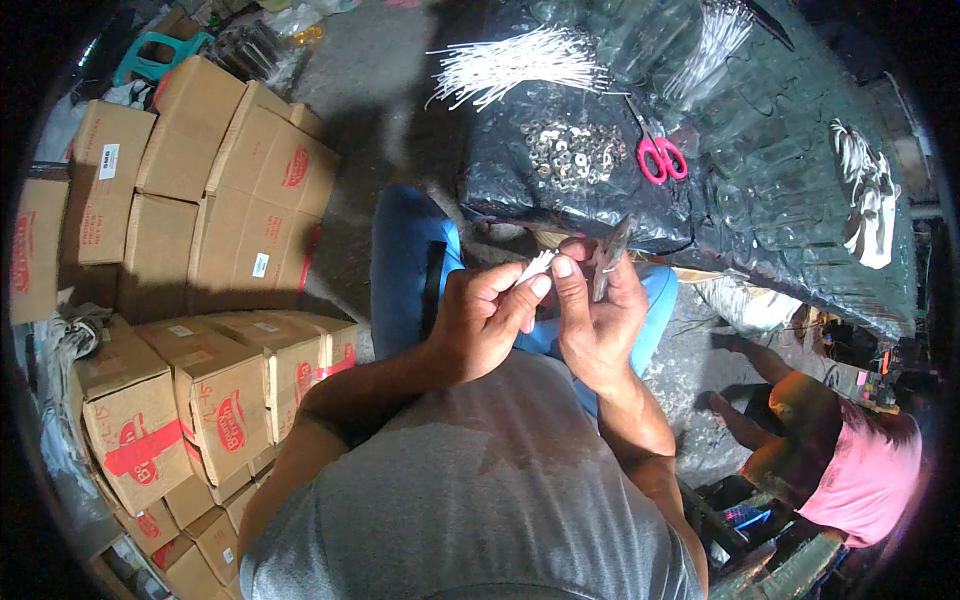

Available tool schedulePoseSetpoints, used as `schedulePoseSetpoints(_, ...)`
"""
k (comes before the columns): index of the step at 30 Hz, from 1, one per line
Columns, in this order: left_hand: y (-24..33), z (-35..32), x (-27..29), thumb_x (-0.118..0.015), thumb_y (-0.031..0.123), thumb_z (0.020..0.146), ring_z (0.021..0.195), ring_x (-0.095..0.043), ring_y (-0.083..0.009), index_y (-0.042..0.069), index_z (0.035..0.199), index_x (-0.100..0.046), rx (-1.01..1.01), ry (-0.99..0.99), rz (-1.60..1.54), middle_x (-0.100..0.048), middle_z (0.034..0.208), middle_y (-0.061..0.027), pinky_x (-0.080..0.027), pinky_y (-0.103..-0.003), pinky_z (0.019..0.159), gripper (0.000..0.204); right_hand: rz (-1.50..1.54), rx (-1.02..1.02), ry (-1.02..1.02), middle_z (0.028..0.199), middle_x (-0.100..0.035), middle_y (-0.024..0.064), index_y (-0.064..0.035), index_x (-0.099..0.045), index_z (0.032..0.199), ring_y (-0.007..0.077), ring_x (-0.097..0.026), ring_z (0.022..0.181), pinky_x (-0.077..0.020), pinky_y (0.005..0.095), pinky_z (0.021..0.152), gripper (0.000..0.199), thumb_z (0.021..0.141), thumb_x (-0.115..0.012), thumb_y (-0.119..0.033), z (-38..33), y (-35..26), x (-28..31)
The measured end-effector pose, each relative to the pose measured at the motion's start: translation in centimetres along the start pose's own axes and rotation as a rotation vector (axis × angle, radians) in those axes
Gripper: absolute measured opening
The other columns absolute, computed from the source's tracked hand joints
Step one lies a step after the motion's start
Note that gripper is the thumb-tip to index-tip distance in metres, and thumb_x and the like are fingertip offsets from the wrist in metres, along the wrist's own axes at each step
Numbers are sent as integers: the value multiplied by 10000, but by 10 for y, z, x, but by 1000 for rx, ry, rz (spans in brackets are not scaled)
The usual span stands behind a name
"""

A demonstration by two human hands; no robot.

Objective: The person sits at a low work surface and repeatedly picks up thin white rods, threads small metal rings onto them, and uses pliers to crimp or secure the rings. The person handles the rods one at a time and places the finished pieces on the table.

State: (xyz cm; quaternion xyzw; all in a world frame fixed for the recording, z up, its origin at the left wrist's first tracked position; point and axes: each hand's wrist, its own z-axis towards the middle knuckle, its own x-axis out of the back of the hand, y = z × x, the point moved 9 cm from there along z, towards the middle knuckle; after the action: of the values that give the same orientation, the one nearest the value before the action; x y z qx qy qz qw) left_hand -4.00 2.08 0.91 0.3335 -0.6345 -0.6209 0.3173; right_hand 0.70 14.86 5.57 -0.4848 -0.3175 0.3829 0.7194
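Note:
In front of my chest, my left hand (490, 312) is closed, pinching a small bunch of white cords (538, 266) whose ends stick out past the thumb. My right hand (600, 325) meets it there, thumb and forefinger pressed together at the cord ends. A clear, greyish glass-like piece (612, 255) is held upright among the right fingers; its exact kind is hard to make out. Beyond my hands, a table covered in black plastic (500, 185) carries a pile of metal washers (572, 153), a heap of white cords (520, 66) and pink-handled scissors (660, 158).
Stacked cardboard boxes (265, 190) fill the left side. Clear glass-like containers (790, 150) cover the table's right part, with another cord bundle (712, 45) and white gloves or cloth (868, 200). A person in a pink shirt (865, 465) sits at lower right.

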Motion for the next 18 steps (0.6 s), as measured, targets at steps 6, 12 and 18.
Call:
schedulePoseSetpoints(6, -6, -1, 0, -563, 159, 1030, 620, -544, -64, -8, 1073, -658, 99, -3, -150, -644, 798, -14, -437, -232, 555, 197, 77, -107, -27, 799, -663, 26, 6, -611, 1014, 57, -590, 646, -483, 236, 560, 97, 965, -661, -60, -1, 12, -1)
schedulePoseSetpoints(12, -4, 6, 4, -572, 163, 1019, 574, -532, -44, 6, 1001, -661, 74, 13, -192, -673, 758, -36, -448, -233, 520, 181, 80, -173, -117, 827, -680, 34, 17, -627, 1016, 74, -614, 712, -508, 247, 639, 87, 966, -656, -48, 2, 17, -5)
schedulePoseSetpoints(18, 3, 7, 11, -564, 141, 1018, 578, -524, -34, 9, 993, -657, 95, 34, -208, -680, 783, -33, -436, -218, 512, 163, 565, -334, -123, 891, -704, 94, 26, -643, 992, 139, -646, 790, -530, 284, 727, 45, 954, -642, 1, 3, 41, -8)
